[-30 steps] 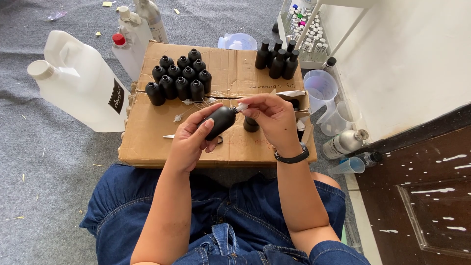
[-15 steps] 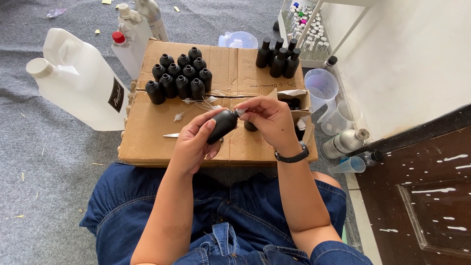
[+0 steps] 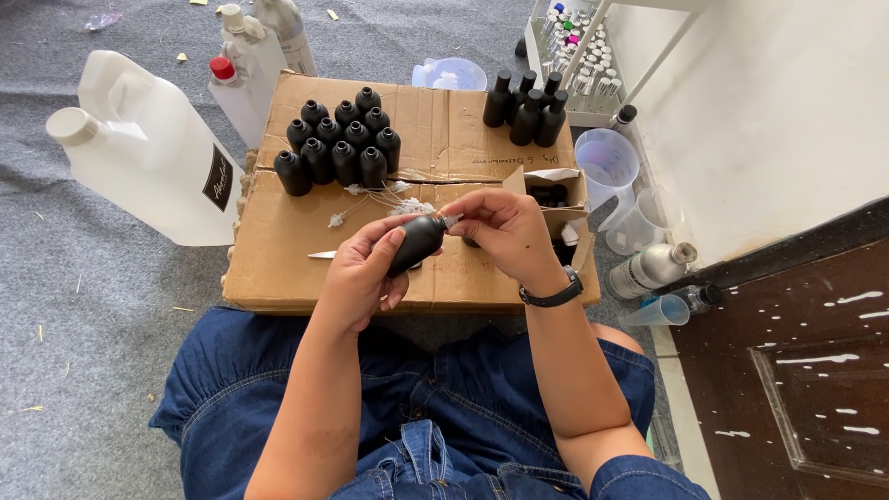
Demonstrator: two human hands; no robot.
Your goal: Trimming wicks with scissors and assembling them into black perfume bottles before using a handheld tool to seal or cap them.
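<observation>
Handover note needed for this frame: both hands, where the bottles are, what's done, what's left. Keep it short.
Left hand: grip shut around a small black bottle, held tilted over the cardboard box.
Right hand: fingertips pinched at the bottle's neck; what they pinch is too small to tell.
Done, by the look of it: twelve capped black bottles clustered at the box's far left, four taller dark bottles at far right.
Left: the bottle in hand has no cap on. White wicks lie loose on the cardboard.

Both forearms are reaching forward; the left hand (image 3: pixel 363 273) is curling in a closed grip, the right hand (image 3: pixel 505 231) is pinching at fingertips.
</observation>
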